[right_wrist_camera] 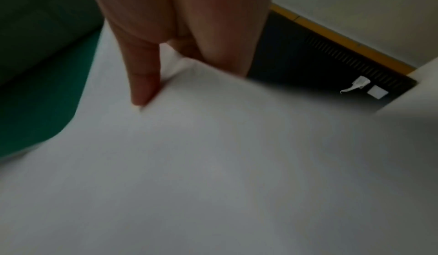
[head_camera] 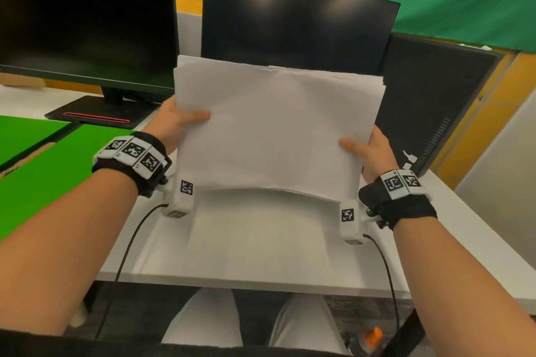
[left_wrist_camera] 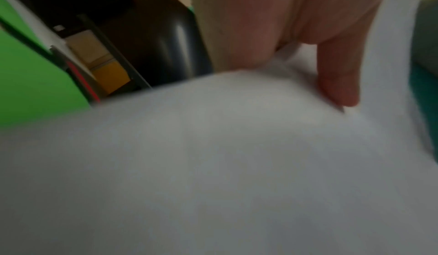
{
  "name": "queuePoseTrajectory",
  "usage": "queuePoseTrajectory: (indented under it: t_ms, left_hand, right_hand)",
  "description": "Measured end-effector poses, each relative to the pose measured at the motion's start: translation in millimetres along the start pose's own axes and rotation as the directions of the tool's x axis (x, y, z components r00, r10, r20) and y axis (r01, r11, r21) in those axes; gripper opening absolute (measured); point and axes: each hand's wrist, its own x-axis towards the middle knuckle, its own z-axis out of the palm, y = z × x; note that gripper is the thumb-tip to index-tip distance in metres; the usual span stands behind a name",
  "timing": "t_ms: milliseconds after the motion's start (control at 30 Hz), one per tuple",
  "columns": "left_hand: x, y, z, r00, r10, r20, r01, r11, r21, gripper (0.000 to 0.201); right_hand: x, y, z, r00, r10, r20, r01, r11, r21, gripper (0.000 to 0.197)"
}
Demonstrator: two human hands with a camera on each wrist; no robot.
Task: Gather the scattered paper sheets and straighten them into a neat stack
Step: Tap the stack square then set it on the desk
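A bundle of white paper sheets (head_camera: 275, 130) is held up off the white desk (head_camera: 261, 246), tilted with its top edge away from me. The sheets' top and right edges are slightly uneven. My left hand (head_camera: 177, 122) grips the left edge, thumb on the front face, fingers hidden behind. My right hand (head_camera: 368, 151) grips the right edge the same way. In the left wrist view my left hand (left_wrist_camera: 338, 83) lies thumb-down on the paper sheets (left_wrist_camera: 213, 165); in the right wrist view my right hand (right_wrist_camera: 144, 86) presses its thumb on the paper sheets (right_wrist_camera: 213, 165).
Two dark monitors (head_camera: 87, 17) (head_camera: 293, 29) stand behind the paper, with a black computer case (head_camera: 429, 101) at the right. A green mat (head_camera: 43, 171) covers the desk's left part. My knees show below the desk's front edge.
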Motion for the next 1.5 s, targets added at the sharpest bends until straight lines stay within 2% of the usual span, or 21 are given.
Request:
queuePoseTrajectory:
  t_ms: [100, 200, 267, 333, 367, 400, 433, 467, 567, 633, 733, 867, 1000, 1100, 1200, 1267, 1333, 1367, 1433, 1500]
  left_hand:
    - [1.6, 2.5, -14.5, 0.999, -0.016, 0.045, 0.019, 0.997, -0.081, 0.064]
    - [5.7, 2.5, -20.0, 0.999, -0.011, 0.048, 0.017, 0.992, -0.127, 0.053]
    - [4.4, 1.3, -20.8, 0.996, -0.014, 0.092, 0.028, 0.989, -0.145, 0.058]
    - [3.9, -1.3, -22.2, 0.989, -0.047, 0.143, 0.067, 0.988, -0.141, 0.077]
    - [3.3, -1.7, -22.3, 0.986, -0.065, 0.151, 0.087, 0.986, -0.143, 0.077]
    - [4.6, -3.6, -23.1, 0.986, -0.057, 0.154, 0.081, 0.985, -0.152, 0.06]
    - [4.8, -3.8, -22.8, 0.986, -0.038, 0.164, 0.064, 0.986, -0.156, 0.042]
    - [6.4, -5.7, -23.5, 0.985, -0.037, 0.169, 0.065, 0.984, -0.165, 0.039]
    - [6.4, -5.1, -19.7, 0.983, -0.034, 0.182, 0.065, 0.984, -0.165, 0.043]
    - [8.0, -5.6, -18.7, 0.988, -0.031, 0.153, 0.054, 0.988, -0.148, 0.043]
    - [10.8, -6.6, -14.7, 0.996, -0.011, 0.094, 0.019, 0.996, -0.084, 0.047]
    - [11.4, 0.6, -7.6, 0.996, 0.037, 0.085, -0.034, 0.999, -0.031, 0.054]
    - [13.1, 6.5, -8.2, 0.995, 0.066, 0.07, -0.066, 0.998, 0.001, 0.055]
    - [10.6, 3.1, -8.0, 0.995, 0.073, 0.062, -0.073, 0.997, 0.001, 0.055]
    - [6.0, 1.2, -3.5, 0.986, 0.137, 0.094, -0.136, 0.99, -0.021, 0.055]
    - [5.2, 0.0, -2.2, 0.985, 0.138, 0.103, -0.136, 0.99, -0.028, 0.05]
    - [5.3, -3.8, -4.4, 0.992, 0.066, 0.109, -0.067, 0.998, 0.004, 0.05]
    - [5.1, -6.0, -5.2, 0.993, 0.02, 0.115, -0.024, 0.999, 0.037, 0.051]
    - [6.0, -10.1, -6.5, 0.992, -0.041, 0.115, 0.031, 0.996, 0.085, 0.055]
    - [7.3, -10.2, -6.5, 0.993, -0.048, 0.11, 0.04, 0.997, 0.072, 0.056]
  right_hand:
    - [2.6, -7.5, -12.9, 0.993, -0.018, 0.116, 0.001, 0.99, 0.144, 0.048]
    - [5.0, -8.3, -18.7, 0.982, -0.015, 0.188, -0.031, 0.97, 0.242, 0.044]
    - [5.9, -4.8, -18.9, 0.978, -0.015, 0.208, -0.043, 0.962, 0.271, 0.033]
    - [7.9, 1.4, -20.3, 0.979, 0.001, 0.203, -0.06, 0.957, 0.283, 0.03]
    - [8.9, 4.5, -21.8, 0.979, 0.012, 0.202, -0.069, 0.958, 0.279, 0.038]
    - [9.5, 7.2, -22.4, 0.978, 0.027, 0.207, -0.083, 0.961, 0.265, 0.045]
    - [9.7, 9.8, -23.1, 0.978, 0.039, 0.203, -0.091, 0.963, 0.255, 0.047]
    - [9.7, 11.6, -23.5, 0.981, 0.048, 0.188, -0.095, 0.964, 0.247, 0.043]
    - [8.9, 15.6, -24.5, 0.983, 0.079, 0.165, -0.119, 0.96, 0.252, 0.038]
    - [9.1, 19.0, -24.7, 0.981, 0.101, 0.166, -0.143, 0.954, 0.263, 0.044]
    - [10.1, 22.1, -23.3, 0.983, 0.123, 0.133, -0.149, 0.967, 0.208, 0.036]
    - [11.8, 21.8, -16.6, 0.994, 0.092, 0.065, -0.099, 0.989, 0.113, 0.034]
    - [11.4, 16.0, -10.9, 0.996, 0.066, 0.065, -0.072, 0.993, 0.09, 0.035]
    - [9.1, 16.9, -10.8, 0.997, 0.057, 0.056, -0.063, 0.993, 0.101, 0.034]
    - [4.3, 15.2, -4.4, 0.997, 0.02, 0.07, -0.031, 0.987, 0.156, 0.025]
    - [1.9, 16.2, -3.2, 0.997, 0.028, 0.07, -0.041, 0.981, 0.192, 0.043]
    - [1.1, 18.7, -5.0, 0.997, 0.045, 0.059, -0.054, 0.982, 0.179, 0.062]
    - [1.1, 18.1, -6.4, 0.998, 0.045, 0.049, -0.053, 0.985, 0.166, 0.064]
    - [2.1, 12.7, -8.0, 0.999, 0.014, 0.038, -0.02, 0.987, 0.159, 0.047]
    - [4.4, 4.7, -7.3, 0.999, -0.029, 0.025, 0.025, 0.989, 0.145, 0.031]
